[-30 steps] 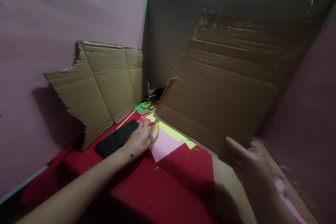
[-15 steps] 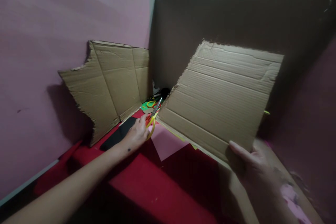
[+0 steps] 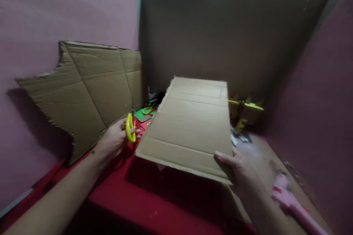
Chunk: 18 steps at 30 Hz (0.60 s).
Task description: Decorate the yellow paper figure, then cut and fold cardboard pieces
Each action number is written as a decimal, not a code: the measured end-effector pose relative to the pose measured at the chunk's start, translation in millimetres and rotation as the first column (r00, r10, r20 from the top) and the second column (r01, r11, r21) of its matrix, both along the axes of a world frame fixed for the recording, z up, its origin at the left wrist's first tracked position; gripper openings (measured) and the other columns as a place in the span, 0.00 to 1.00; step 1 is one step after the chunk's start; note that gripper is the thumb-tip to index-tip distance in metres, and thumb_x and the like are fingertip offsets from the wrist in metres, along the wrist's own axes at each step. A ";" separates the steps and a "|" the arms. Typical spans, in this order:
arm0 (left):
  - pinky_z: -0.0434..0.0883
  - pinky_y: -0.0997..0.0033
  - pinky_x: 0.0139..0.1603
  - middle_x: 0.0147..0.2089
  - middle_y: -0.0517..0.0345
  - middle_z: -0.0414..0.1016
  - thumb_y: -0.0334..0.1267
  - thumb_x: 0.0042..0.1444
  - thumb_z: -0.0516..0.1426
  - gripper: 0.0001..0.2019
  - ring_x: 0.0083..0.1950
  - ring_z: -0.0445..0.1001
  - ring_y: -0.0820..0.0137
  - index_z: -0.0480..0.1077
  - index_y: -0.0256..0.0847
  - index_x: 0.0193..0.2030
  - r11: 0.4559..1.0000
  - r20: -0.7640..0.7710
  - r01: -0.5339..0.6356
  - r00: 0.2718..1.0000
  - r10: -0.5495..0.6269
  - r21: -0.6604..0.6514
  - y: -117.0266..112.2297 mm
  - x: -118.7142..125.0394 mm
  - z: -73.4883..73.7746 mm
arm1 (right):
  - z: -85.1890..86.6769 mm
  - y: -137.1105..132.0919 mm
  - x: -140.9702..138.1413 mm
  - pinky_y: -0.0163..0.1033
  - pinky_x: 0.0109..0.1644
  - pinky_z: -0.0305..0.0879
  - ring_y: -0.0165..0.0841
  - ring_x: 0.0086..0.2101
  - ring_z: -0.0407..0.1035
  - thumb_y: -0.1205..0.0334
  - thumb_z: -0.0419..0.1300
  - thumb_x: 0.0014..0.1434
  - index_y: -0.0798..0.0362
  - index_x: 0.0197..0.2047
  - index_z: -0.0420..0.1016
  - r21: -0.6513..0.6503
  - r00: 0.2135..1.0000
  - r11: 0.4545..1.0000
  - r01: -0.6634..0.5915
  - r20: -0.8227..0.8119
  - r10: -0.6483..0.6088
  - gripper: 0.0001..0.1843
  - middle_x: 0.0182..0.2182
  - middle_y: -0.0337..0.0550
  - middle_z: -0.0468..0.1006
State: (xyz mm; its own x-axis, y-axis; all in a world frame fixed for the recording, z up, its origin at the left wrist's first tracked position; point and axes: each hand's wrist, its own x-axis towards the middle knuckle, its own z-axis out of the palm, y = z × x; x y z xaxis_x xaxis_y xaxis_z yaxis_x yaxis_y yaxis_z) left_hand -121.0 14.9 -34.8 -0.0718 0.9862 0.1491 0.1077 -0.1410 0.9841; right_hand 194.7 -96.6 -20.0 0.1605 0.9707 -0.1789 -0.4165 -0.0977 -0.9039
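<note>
In my left hand (image 3: 117,137) is a pair of scissors (image 3: 130,128) with yellow and red handles, blades pointing up and away, apart from the cardboard. My right hand (image 3: 234,163) grips a cardboard sheet (image 3: 190,128) by its near right corner, thumb on top and fingers hidden underneath. The sheet is tilted above the red-covered table (image 3: 121,198), its left edge ragged. A larger cardboard piece (image 3: 102,80) with a torn outline leans on the left wall.
At the right lies a pink glue gun (image 3: 292,198). Yellow paper shapes (image 3: 248,108) stand behind the sheet. Green paper (image 3: 140,113) and another yellow-handled tool (image 3: 147,110) lie at the back. Walls close in on both sides.
The held sheet has been lowered and tipped flatter, and it sits further left in view. My left hand with the scissors has drawn away from its edge. The view has turned right.
</note>
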 end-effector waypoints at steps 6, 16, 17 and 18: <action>0.66 0.82 0.20 0.26 0.66 0.64 0.33 0.52 0.59 0.11 0.20 0.64 0.81 0.61 0.37 0.39 0.973 0.158 0.193 0.972 -0.172 -0.129 20.1 16.9 16.4 | -13.1 -4.4 -3.2 0.41 0.33 0.72 0.41 0.31 0.78 0.68 0.66 0.39 0.51 0.55 0.70 -0.144 0.997 0.988 -0.057 -0.056 0.049 0.36 0.33 0.44 0.84; 0.59 0.82 0.11 0.25 0.72 0.63 0.26 0.31 0.69 0.41 0.15 0.67 0.77 0.57 0.42 0.54 0.996 0.054 0.020 0.998 -0.015 -0.091 39.2 40.5 -8.2 | -24.4 -1.6 2.0 0.40 0.31 0.71 0.39 0.26 0.76 0.69 0.65 0.35 0.54 0.52 0.71 -0.250 0.988 0.964 -0.087 -0.146 0.051 0.36 0.26 0.41 0.83; 0.59 0.83 0.11 0.24 0.73 0.63 0.24 0.28 0.70 0.42 0.15 0.66 0.77 0.58 0.41 0.53 0.996 0.059 0.007 0.998 -0.001 -0.092 40.6 39.6 -9.9 | -23.9 -1.1 2.2 0.41 0.31 0.71 0.39 0.26 0.76 0.70 0.65 0.34 0.54 0.51 0.72 -0.255 0.989 0.964 -0.080 -0.144 0.044 0.36 0.27 0.42 0.83; 0.60 0.83 0.12 0.23 0.74 0.63 0.23 0.26 0.70 0.43 0.16 0.67 0.77 0.58 0.40 0.52 0.995 0.068 0.006 0.998 0.001 -0.097 41.4 38.7 -10.9 | -23.1 -0.7 2.4 0.41 0.31 0.71 0.40 0.27 0.76 0.70 0.66 0.33 0.54 0.50 0.72 -0.255 0.989 0.964 -0.073 -0.141 0.038 0.35 0.27 0.42 0.83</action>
